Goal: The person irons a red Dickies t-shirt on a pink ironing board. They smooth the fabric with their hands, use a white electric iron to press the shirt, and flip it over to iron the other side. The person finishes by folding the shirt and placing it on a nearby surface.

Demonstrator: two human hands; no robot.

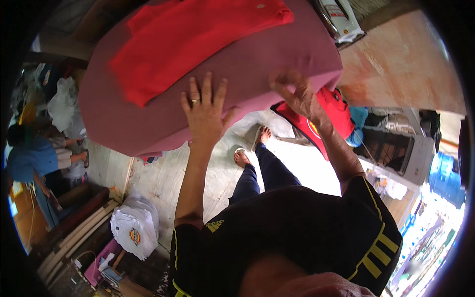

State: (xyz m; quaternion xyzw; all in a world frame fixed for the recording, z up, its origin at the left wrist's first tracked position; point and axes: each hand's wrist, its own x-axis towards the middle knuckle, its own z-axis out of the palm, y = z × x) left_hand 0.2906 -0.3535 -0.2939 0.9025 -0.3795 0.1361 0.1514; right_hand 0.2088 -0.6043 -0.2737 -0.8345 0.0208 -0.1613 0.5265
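A smooth red garment (188,42) lies spread over a table (111,111) covered with a mauve cloth. My left hand (205,111) is over the cloth just below the garment's near edge, palm down, its fingers stretched out and spread. A ring is on one of its fingers. My right hand (299,94) is at the table's near right edge, slightly blurred, its fingers loosely bent and apart from the thumb. I see nothing in either hand. Below my right forearm, another red cloth item (331,111) with a round emblem hangs beside the table.
A white and metal appliance, which looks like a clothes iron (341,20), stands at the table's far right. White plastic bags with contents (136,222) sit on the lower left floor. Another person (34,153) is at far left. Blue water containers (445,180) stand at right.
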